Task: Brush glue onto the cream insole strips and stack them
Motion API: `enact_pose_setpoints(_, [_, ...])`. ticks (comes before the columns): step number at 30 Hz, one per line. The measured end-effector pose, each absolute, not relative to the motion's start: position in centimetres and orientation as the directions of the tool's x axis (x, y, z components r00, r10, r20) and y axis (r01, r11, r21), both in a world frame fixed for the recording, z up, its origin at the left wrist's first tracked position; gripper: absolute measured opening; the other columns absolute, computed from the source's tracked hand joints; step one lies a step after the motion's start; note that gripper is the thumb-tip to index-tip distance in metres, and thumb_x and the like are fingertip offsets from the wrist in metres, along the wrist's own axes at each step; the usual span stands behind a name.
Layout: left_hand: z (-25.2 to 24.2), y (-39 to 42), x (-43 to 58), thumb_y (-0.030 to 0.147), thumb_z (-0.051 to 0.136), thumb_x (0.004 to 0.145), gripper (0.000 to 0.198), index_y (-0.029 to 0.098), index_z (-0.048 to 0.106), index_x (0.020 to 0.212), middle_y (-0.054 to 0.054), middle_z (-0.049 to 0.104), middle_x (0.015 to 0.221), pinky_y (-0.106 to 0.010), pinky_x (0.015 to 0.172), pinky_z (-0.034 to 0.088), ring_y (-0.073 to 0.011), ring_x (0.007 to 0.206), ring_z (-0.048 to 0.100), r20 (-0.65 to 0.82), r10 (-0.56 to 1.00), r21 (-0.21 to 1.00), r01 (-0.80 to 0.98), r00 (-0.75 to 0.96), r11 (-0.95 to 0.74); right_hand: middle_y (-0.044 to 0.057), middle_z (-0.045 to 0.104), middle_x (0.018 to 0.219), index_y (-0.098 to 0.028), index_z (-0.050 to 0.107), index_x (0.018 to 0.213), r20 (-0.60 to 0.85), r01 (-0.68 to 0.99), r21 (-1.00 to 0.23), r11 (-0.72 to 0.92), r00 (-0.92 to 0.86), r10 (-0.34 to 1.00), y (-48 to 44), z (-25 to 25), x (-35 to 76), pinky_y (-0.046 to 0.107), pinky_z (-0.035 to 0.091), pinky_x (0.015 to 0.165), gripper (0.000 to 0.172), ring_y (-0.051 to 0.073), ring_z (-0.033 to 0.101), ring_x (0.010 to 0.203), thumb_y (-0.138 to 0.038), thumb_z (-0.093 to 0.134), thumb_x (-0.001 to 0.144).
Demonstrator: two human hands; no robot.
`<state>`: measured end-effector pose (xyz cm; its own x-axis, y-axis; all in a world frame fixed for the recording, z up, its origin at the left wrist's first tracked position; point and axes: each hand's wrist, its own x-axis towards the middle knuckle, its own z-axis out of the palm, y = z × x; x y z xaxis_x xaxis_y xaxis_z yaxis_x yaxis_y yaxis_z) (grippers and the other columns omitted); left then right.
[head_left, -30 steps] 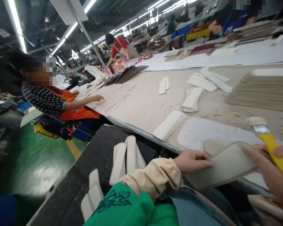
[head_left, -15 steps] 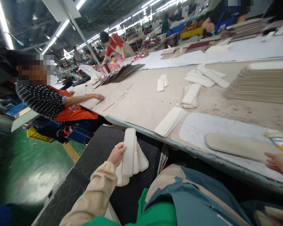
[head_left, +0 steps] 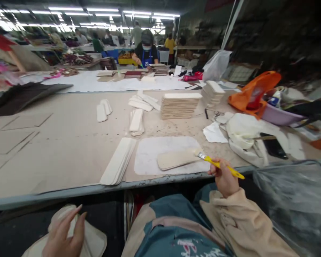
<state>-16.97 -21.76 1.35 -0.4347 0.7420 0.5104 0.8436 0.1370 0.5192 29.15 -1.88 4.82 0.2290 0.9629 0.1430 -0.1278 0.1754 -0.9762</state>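
My right hand [head_left: 224, 176] grips the yellow handle of a flat paintbrush [head_left: 216, 164]. Its bristles rest at the right end of a beige rounded panel [head_left: 173, 160], which lies on a white sheet [head_left: 147, 146] near the table's front edge. At lower left, my left hand [head_left: 65, 232] is over fanned white rounded panels [head_left: 95, 237] on a black surface. Its index finger and thumb are stretched apart with nothing seen between them. Between the hands, a slanted stack of long white panels [head_left: 117, 162] sits at the table edge.
Further back are a tall stack of panels [head_left: 180, 107] and looser white panels [head_left: 136, 119]. To the right lie a crumpled white cloth [head_left: 243, 130], a dark phone [head_left: 274, 146] and a purple basin [head_left: 280, 114]. A co-worker [head_left: 147, 53] sits across the table.
My view has swung right. The left hand, earlier pinching a white panel, now has its fingers apart over the panels. The brush, earlier at the frame's right edge, now touches the beige panel.
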Motion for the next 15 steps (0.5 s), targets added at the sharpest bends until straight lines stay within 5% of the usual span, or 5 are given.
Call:
enact_pose_setpoints(6, [2.5,-8.2,-4.0,0.009,0.058,0.083,0.030,0.023,0.064,0.109,-0.007,0.067,0.105,-0.037,0.093,0.051,-0.0203,0.104,0.060,0.603,0.787,0.471,0.738,0.130,-0.483,-0.006,0.043,0.047,-0.019,0.061,0.087,0.011,-0.166,-0.985,0.037,0.156,0.988,0.1,5.0,27.0,0.022,0.029,0.039,0.030,0.009,0.037,0.041,-0.049,0.055,0.085])
enact_pose_setpoints(10, [2.3,-2.3,-0.3,0.021,0.058,0.085,0.030,0.018,0.064,0.114,-0.013,0.063,0.122,-0.047,0.101,0.047,-0.0271,0.119,0.052,0.473,0.815,0.437,0.714,0.335,-0.547,-0.005,0.044,0.048,-0.019,0.062,0.088,0.027,-0.124,-0.991,0.045,0.144,0.989,1.5,5.6,26.5,0.022,0.026,0.040,0.031,0.009,0.037,0.042,-0.049,0.056,0.085])
enact_pose_setpoints(15, [0.2,-0.8,0.2,0.025,0.056,0.087,0.029,0.021,0.067,0.113,-0.012,0.060,0.129,-0.053,0.105,0.044,-0.0315,0.134,0.041,0.367,0.814,0.450,0.680,0.450,-0.579,-0.006,0.041,0.048,-0.020,0.061,0.085,0.035,-0.187,-0.977,0.104,0.340,0.940,2.6,5.9,28.6,0.022,0.025,0.039,0.028,0.009,0.032,0.041,-0.047,0.058,0.082])
